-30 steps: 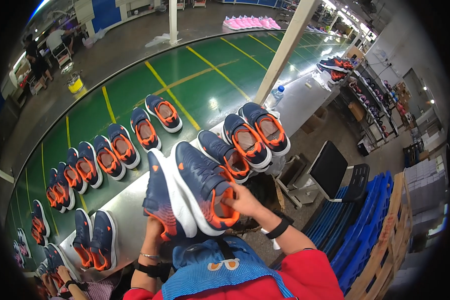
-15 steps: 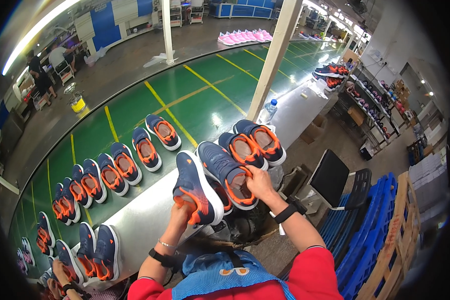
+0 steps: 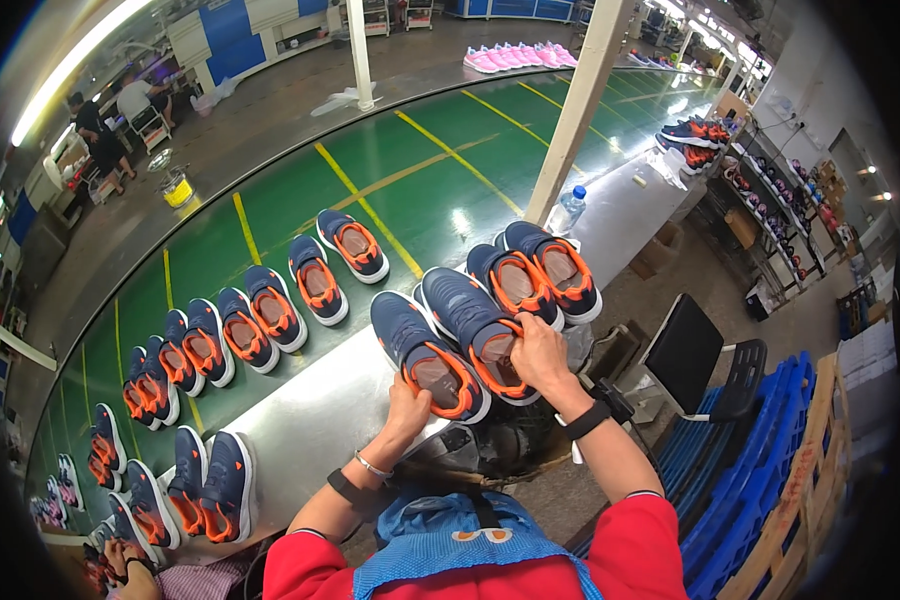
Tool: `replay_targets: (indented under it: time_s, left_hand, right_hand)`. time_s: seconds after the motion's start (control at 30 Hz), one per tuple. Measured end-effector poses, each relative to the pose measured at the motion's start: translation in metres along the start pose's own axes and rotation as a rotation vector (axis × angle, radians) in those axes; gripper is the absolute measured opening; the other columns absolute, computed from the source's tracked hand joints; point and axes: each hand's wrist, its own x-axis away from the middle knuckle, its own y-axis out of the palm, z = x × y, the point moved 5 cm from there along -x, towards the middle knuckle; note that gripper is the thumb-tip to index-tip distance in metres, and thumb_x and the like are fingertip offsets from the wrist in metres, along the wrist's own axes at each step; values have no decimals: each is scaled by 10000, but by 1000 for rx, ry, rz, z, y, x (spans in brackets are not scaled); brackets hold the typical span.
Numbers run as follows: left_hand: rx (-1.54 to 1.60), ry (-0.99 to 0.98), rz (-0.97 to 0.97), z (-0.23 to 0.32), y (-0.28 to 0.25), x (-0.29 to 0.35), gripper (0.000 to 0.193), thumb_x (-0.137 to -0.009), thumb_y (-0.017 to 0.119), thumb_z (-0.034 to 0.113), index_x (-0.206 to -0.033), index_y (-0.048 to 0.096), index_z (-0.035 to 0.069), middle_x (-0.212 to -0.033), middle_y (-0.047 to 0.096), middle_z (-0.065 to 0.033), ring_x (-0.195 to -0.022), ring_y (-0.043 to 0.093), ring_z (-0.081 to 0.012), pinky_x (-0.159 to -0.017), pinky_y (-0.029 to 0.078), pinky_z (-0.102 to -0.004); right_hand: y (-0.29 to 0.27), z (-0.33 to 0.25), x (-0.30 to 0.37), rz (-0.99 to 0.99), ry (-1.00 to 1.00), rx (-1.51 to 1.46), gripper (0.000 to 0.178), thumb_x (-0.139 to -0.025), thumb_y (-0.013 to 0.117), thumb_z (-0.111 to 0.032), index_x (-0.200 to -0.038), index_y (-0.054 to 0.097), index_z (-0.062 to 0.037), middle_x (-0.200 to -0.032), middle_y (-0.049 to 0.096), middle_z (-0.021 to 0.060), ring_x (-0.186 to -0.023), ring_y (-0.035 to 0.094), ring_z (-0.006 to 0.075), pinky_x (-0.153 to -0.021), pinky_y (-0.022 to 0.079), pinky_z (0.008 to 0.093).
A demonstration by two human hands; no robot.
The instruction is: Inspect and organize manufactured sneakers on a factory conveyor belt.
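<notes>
At near edge of metal bench point(image 3: 305, 412), your L hand point(image 3: 407, 410) holds L navy shoe point(image 3: 407, 330) nr heel; R hand point(image 3: 543, 357), fingers at collar, grips R navy shoe point(image 3: 467, 318) just beside. Shoe row point(image 3: 204, 343) on green belt point(image 3: 290, 195), far L.

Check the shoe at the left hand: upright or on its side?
Upright: the shoe has its opening facing up, insole visible, with the white sole along its lower edge.
</notes>
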Motion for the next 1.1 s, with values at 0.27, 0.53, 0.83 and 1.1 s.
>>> replay_targets:
  time_s: [0.27, 0.53, 0.83, 1.1]
  left_hand:
    - [-339, -133, -72, 58, 18, 33, 495, -724, 459, 92, -1139, 272, -103, -1071, 352, -365, -1010, 364, -462, -908, 318, -466]
    - [-307, 11, 175, 75, 22, 44, 653, -777, 468, 87, -1289, 114, -110, -1123, 297, -307, -1052, 337, -401, -952, 267, -416]
    - [-278, 21, 242, 62, 21, 41, 827, -736, 626, 287, -1286, 139, -90, -1201, 239, -267, -1138, 264, -397, -982, 236, -417]
    - [-88, -143, 155, 53, 30, 58, 1002, -712, 620, 459, -1300, 49, -118, -1289, 175, -332, -1234, 193, -425, -1026, 205, -408]
  right_hand:
    - [9, -11, -8, -8, -19, 138, 404, -693, 495, -38, -1090, 428, -25, -909, 538, 192, -789, 560, 406, -675, 439, 505]
    - [20, 3, -5, -75, -56, 181, 538, -721, 496, -44, -1225, 311, -26, -974, 463, 252, -754, 547, 433, -667, 446, 500]
    - [1, 1, 14, -61, -175, 63, 529, -731, 550, -60, -1221, 352, -36, -945, 455, 206, -846, 520, 396, -720, 438, 456]
    - [-12, -3, 26, 31, -311, -51, 460, -742, 584, -69, -1170, 419, -36, -949, 505, 177, -822, 549, 334, -695, 445, 405]
